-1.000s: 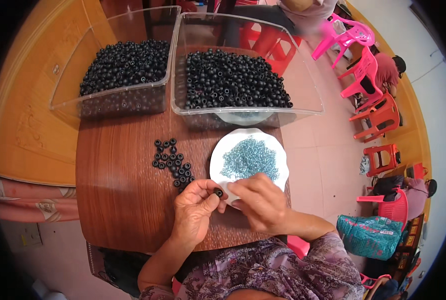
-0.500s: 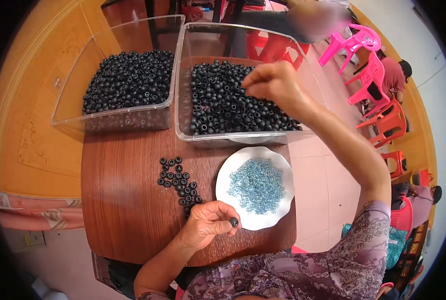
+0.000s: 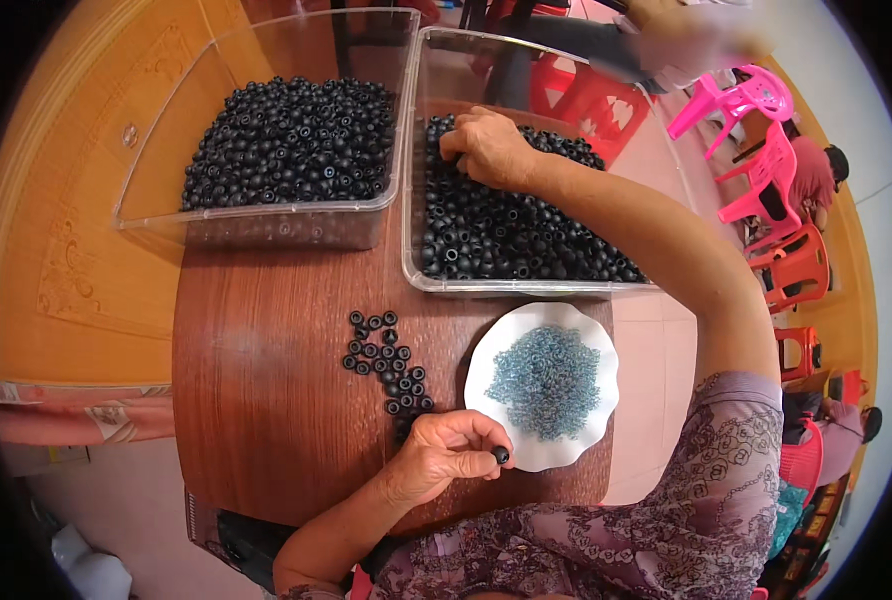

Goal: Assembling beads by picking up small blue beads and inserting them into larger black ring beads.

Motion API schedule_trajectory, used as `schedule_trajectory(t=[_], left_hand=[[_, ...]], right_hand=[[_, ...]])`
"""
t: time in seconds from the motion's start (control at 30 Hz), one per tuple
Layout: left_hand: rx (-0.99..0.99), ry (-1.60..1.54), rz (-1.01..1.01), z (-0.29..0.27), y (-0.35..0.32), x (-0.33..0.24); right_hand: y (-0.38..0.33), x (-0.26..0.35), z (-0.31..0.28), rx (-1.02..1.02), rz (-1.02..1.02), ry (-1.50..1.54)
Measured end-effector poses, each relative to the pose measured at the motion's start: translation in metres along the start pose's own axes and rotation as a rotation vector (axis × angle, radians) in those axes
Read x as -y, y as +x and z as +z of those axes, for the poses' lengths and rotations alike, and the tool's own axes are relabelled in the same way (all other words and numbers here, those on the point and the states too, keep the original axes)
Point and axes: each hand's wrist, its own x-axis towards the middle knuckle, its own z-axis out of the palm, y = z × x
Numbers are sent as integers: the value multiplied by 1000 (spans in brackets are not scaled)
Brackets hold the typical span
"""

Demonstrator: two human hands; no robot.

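Observation:
Between the thumb and fingers of my left hand (image 3: 444, 453) is one round black bead (image 3: 501, 455), at the near edge of a white scalloped plate (image 3: 478, 372). Tiny translucent blue beads (image 3: 548, 385) are heaped on that plate. My right hand (image 3: 491, 150) reaches over the right clear plastic bin (image 3: 536, 287), its fingers curled down at the black beads (image 3: 511, 232) inside. Whatever those fingertips hold is hidden. Several loose black beads (image 3: 388, 365) lie on the table left of the plate, some partly behind my left hand.
A second clear bin (image 3: 296, 210) of black beads stands at the far left of the brown wooden table (image 3: 266, 380). Beyond the table's right side are pink chairs (image 3: 756, 95), an orange chair (image 3: 796, 265) and other people. A wooden panel (image 3: 66, 200) runs along the left.
My right hand has moved left and down from above the right bin to its beads. The left hand keeps the bead. The whole view has shifted slightly.

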Motion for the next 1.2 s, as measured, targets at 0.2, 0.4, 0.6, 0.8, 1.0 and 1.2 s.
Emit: schedule_trajectory(t=[0.2,0.4,0.6,0.8,1.0,1.2], left_hand=[[-15,46,15,-1,0,1],[-11,43,50,1,0,0],[-39,39,151,1,-3,-2],[-47,12,215,0,-4,-5],[-86,0,256,1,-6,-4],[-153,18,281,11,-6,-1]], right_hand=[[-9,3,-10,142,-52,-154],[-30,5,-55,136,136,156],[-63,59,-134,132,540,820],[-104,128,-174,31,596,1067],[-144,201,-153,44,781,1497],[-166,224,-104,-37,873,1603]])
